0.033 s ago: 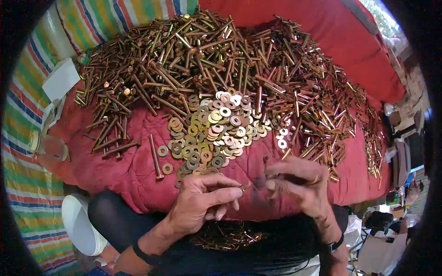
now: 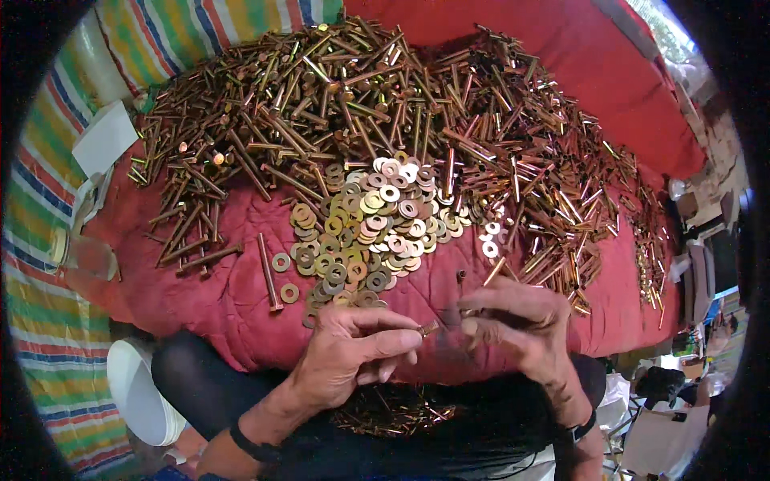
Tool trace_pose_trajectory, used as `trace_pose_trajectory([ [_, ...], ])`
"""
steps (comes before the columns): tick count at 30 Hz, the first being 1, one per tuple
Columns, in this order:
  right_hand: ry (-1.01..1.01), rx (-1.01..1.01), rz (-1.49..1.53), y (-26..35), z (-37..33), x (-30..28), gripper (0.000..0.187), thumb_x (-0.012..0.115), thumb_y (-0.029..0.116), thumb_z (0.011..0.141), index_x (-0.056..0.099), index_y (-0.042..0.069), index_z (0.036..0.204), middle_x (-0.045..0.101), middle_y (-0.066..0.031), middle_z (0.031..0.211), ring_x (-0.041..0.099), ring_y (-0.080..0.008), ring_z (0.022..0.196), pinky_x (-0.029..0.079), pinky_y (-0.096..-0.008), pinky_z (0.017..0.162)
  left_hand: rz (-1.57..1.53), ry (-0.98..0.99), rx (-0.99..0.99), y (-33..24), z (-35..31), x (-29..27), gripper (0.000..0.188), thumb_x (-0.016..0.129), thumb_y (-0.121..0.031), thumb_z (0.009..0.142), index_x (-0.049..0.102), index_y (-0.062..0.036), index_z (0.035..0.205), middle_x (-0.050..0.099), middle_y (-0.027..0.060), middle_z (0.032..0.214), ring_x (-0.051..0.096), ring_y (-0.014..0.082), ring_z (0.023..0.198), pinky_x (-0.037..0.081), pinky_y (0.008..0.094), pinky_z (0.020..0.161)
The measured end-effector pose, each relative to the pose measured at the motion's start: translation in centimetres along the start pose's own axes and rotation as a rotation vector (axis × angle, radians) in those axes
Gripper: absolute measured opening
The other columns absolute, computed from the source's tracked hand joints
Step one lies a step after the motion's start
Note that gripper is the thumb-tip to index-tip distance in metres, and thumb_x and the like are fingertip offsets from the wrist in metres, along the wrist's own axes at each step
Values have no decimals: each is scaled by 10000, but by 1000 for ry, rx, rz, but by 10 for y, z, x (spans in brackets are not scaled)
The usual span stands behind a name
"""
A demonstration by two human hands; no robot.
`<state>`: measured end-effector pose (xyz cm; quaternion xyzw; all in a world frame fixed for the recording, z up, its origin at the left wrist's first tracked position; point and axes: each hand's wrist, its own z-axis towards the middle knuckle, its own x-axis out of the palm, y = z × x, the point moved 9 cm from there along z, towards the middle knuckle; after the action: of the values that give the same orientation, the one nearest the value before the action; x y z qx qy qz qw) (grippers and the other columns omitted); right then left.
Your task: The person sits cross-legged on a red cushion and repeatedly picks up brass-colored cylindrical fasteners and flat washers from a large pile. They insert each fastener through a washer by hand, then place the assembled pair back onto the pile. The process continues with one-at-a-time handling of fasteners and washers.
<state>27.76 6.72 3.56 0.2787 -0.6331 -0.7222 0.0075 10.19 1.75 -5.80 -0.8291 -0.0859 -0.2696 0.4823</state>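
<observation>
My left hand [image 2: 353, 349] is closed in a pinch, thumb against forefinger. A small brass-coloured metal piece [image 2: 428, 329] sticks out from its fingertips; most of it is hidden, perhaps the end of a bolt. My right hand [image 2: 525, 325] hovers just to the right, fingers curled toward the thumb and smeared by motion. Something dark sits at its fingertips, too blurred to name. Beyond both hands lies a pile of flat washers [image 2: 377, 220] on red quilted cloth [image 2: 220, 276]. A long bolt [image 2: 268, 272] lies left of the washers, beside two loose ones.
A large heap of bolts [image 2: 321, 104] covers the far side of the cloth, with thinner metal pieces [image 2: 553, 176] spreading right. More small metal pieces [image 2: 393, 413] lie in my lap. A white bucket [image 2: 144, 393] stands at lower left, a clear jar [image 2: 88, 256] above it.
My right hand has shifted very slightly left. A bit more of the metal piece shows at my left fingertips, and the left hand has hardly moved.
</observation>
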Motion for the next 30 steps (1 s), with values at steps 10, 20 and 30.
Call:
trace_pose_trajectory([
  [10, 123, -258, -58, -1, -23, 16, 293, 798, 2, 851, 743, 21, 1139, 751, -121, 1052, 756, -262, 939, 606, -338, 821, -38, 148, -176, 23, 1, 10, 216, 720, -125, 997, 750, 72, 1081, 710, 115, 773, 504, 61, 455, 330, 202, 398],
  [20, 149, -342, -114, 10, -26, 15, 378, 825, -22, 785, 758, 37, 1153, 755, -117, 1069, 767, -274, 972, 623, -344, 838, -181, 257, -334, 33, -6, 17, 274, 659, -169, 1050, 737, 92, 1073, 650, 78, 705, 451, 26, 427, 299, 178, 372],
  [30, 92, -305, -131, 8, -25, 17, 307, 857, 13, 724, 775, 1, 1020, 765, -145, 952, 775, -277, 864, 622, -348, 733, -2, 200, -179, 23, -3, 15, 229, 711, -165, 1022, 763, 57, 1043, 663, 44, 696, 486, 32, 463, 347, 198, 408],
])
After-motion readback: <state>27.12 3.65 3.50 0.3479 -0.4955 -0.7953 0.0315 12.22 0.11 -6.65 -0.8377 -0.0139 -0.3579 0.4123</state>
